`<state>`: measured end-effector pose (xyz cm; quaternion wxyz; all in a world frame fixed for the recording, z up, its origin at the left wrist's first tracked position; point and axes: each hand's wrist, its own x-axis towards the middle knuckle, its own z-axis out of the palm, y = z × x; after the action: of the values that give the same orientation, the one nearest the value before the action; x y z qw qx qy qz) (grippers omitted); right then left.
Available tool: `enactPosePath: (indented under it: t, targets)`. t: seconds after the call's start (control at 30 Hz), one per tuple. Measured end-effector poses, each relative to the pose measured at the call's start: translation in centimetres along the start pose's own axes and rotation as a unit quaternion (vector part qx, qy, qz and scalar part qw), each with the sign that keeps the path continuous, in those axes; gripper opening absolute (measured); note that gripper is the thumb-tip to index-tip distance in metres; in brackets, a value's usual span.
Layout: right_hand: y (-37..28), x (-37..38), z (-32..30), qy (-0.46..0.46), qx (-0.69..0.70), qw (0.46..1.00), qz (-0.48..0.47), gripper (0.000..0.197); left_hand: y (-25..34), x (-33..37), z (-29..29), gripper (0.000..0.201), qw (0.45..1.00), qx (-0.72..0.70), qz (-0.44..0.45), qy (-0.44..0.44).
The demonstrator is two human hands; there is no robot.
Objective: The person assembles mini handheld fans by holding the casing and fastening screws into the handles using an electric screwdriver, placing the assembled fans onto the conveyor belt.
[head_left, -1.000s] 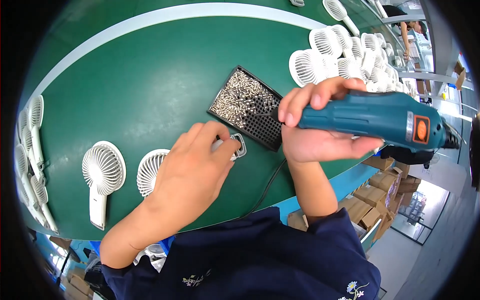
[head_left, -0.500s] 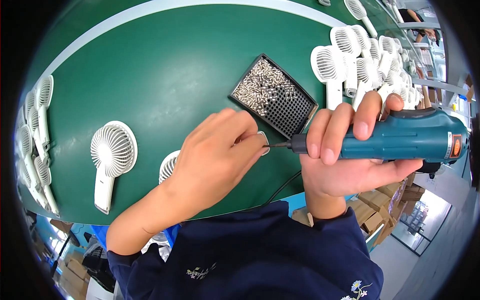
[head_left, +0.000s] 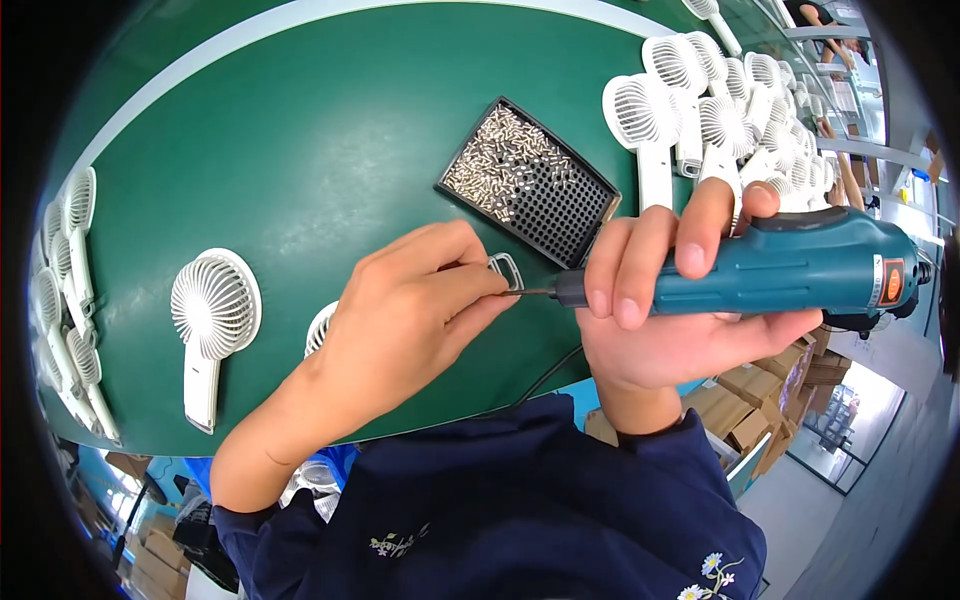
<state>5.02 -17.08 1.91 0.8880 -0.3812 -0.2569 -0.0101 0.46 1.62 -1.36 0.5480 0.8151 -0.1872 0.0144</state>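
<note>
My right hand (head_left: 660,290) is wrapped around a teal electric screwdriver (head_left: 780,268), held level with its thin bit pointing left. At the bit's tip, the thumb and forefinger of my left hand (head_left: 410,295) are pinched together; what lies between them is hidden. Beneath my left hand is a white handheld fan (head_left: 319,328), mostly covered. Part of its grille shows left of the wrist, and a white looped end shows above the fingertips. Just beyond the hands, a black perforated tray (head_left: 565,220) holds many small silvery screws (head_left: 500,160).
Another white handheld fan (head_left: 215,310) lies to the left on the green table (head_left: 330,130). More fans are heaped at the far left (head_left: 75,290) and far right (head_left: 725,120). A dark cable (head_left: 550,375) runs below the screwdriver. Cardboard boxes (head_left: 745,400) stand beyond the table edge.
Both hands and the screwdriver sit slightly further left in the picture, as do the tray and fans. More of the white looped end now shows above my left fingertips.
</note>
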Motion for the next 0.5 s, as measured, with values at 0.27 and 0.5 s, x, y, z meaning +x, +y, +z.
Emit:
enactPosePath:
  t: [0.27,0.5]
  targets:
    - [0.4,-1.5,0.3,-0.055,-0.070,0.996,0.020,0.080,-0.1,0.3,-0.3,0.023,0.998,0.016,-0.023,-0.055]
    - [0.8,-0.9,0.0,-0.097,-0.068,0.991,0.063,0.085,0.0,0.2,-0.3,0.024,0.997,0.028,-0.034,-0.066]
